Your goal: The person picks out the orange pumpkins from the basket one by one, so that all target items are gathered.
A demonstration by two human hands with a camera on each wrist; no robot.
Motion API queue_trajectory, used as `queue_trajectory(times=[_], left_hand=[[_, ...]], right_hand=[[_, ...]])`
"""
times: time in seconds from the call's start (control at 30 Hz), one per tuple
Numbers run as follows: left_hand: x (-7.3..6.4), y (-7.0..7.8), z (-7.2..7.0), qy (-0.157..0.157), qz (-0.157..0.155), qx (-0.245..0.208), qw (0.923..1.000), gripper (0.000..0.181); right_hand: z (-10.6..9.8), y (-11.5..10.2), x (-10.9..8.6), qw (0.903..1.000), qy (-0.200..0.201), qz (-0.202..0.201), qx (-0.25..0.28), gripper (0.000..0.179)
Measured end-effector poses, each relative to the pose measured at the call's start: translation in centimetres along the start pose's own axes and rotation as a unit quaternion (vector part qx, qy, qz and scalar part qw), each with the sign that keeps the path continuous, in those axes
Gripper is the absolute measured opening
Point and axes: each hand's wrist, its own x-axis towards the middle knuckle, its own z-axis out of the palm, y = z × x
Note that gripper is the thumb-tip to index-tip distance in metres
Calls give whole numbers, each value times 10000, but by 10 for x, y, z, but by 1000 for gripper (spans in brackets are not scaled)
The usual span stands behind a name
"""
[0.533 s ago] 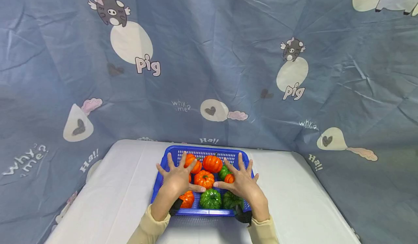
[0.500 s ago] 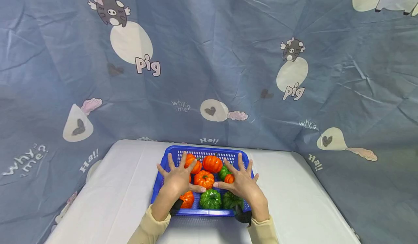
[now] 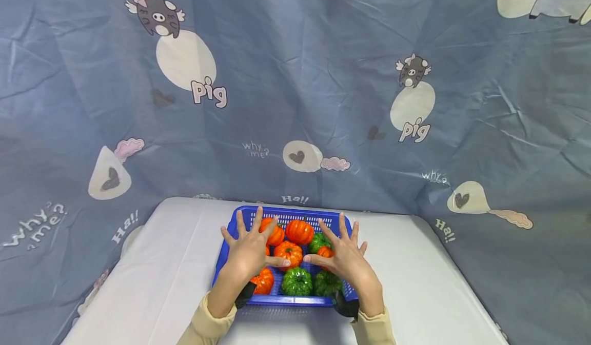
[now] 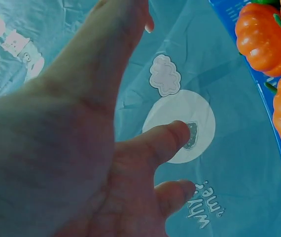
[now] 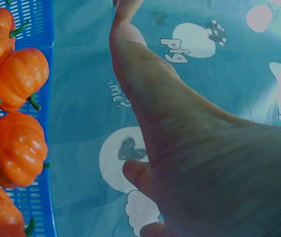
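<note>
A blue plastic basket [image 3: 295, 300] holds several small pumpkins. Orange ones, such as the back pumpkin [image 3: 300, 231] and the middle pumpkin [image 3: 288, 252], lie with green ones, among them the front green pumpkin [image 3: 297, 282]. My left hand [image 3: 247, 252] is spread wide over the basket's left part, thumb pointing inward. Mirroring it, my right hand [image 3: 346, 255] spreads over the right part and overlaps a small orange pumpkin [image 3: 325, 251]. Both hands are free of any object. In the wrist views, the basket's edge [image 4: 266, 106] and orange pumpkins [image 5: 17, 148] show beside the hands.
The basket stands on a table with a white cover [image 3: 415, 283]. Behind and at both sides hangs a blue-grey cloth [image 3: 295, 78] printed with pigs, hearts and words. Dark straps [image 3: 345, 305] sit at the wrists, below cream sleeves [image 3: 208, 319].
Both hands have shifted slightly: the left a little to the left, the right a little to the right. Their fingers stay spread, and the basket and pumpkins look unmoved.
</note>
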Motion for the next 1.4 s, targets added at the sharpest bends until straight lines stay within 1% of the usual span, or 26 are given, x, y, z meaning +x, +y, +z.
queue_trajectory(times=[0.1, 0.17, 0.27, 0.33, 0.4, 0.47, 0.5, 0.6, 0.63, 0.7, 0.73, 0.77, 0.83, 0.87, 0.97, 1.03, 1.13, 1.27, 1.4], left_hand=[[-1, 1, 0, 60, 48, -11, 10000, 99], [-1, 0, -3, 81, 78, -130, 9999, 98], [-1, -10, -10, 124, 48, -430, 9990, 93], [1, -23, -16, 161, -8, -785, 9968, 87], [6, -41, -20, 205, -88, -1074, 9940, 79], [12, -62, -21, 236, -222, -1245, 9917, 70], [16, -71, -20, 202, -289, -1301, 9909, 65], [25, -95, -13, -97, -461, -1336, 9899, 54], [28, -101, -10, -259, -499, -1446, 9879, 53], [32, -109, -5, -614, -547, -1799, 9802, 50], [33, -112, -3, -757, -567, -1988, 9755, 49], [34, -114, -1, -857, -585, -2136, 9714, 48], [36, -116, 2, -988, -686, -2439, 9623, 46], [36, -116, 3, -995, -724, -2493, 9606, 45], [37, -117, 4, -956, -833, -2538, 9589, 42], [38, -118, 4, -929, -878, -2620, 9566, 42], [39, -119, 5, -958, -963, -2718, 9527, 42], [41, -122, 7, -1006, -1070, -2782, 9492, 43], [43, -124, 9, -1036, -1137, -2825, 9469, 42]], right_hand=[[-2, 0, -2, 10000, 32, -16, 33, 94], [-4, 2, -3, 9998, 60, -11, 162, 95], [-10, 7, -5, 9983, 180, -48, 553, 94], [-15, 15, -5, 9964, 347, -101, 770, 92], [-18, 23, -4, 9952, 456, -106, 861, 87], [-17, 29, -2, 9956, 402, -69, 849, 81], [-16, 31, 0, 9962, 330, -56, 802, 77], [-9, 34, 2, 9979, -7, 45, 647, 71], [-6, 34, 3, 9979, -113, 75, 636, 66], [1, 33, 5, 9983, -236, 106, 521, 51], [4, 32, 5, 9985, -253, 108, 467, 44], [8, 31, 5, 9989, -215, 79, 400, 43], [14, 29, 7, 9995, -114, 30, 279, 49], [16, 28, 7, 9998, -28, -15, 181, 51], [20, 27, 9, 9996, 238, 19, 134, 53], [21, 27, 11, 9992, 289, 138, 240, 51], [22, 29, 14, 9981, 170, 369, 468, 47], [23, 32, 16, 9968, -113, 476, 632, 42], [22, 35, 18, 9955, -258, 515, 751, 35]])
